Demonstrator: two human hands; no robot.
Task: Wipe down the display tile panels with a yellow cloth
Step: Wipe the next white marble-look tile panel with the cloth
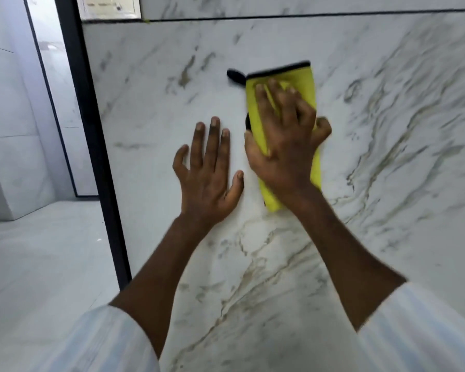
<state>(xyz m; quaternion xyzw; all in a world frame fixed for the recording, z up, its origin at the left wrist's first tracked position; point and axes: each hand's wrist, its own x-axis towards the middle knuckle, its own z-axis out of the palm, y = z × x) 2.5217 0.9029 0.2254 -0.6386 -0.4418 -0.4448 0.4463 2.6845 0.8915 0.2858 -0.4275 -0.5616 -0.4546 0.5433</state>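
Note:
A large white marble-patterned tile panel (360, 76) with grey-brown veins fills most of the view. A folded yellow cloth (305, 84) with a black hem lies flat against it, right of centre. My right hand (285, 140) presses the cloth to the panel, fingers spread over it and the thumb hooked round its left edge. My left hand (208, 170) rests flat on the bare tile just left of the cloth, fingers straight and spread. The cloth's lower part is hidden under my right hand.
A black frame post (91, 130) borders the panel on the left. A dark seam (306, 16) separates it from another panel above, where a label card (108, 6) is fixed. Pale floor tiles (38, 264) and further grey panels (6, 103) lie to the left.

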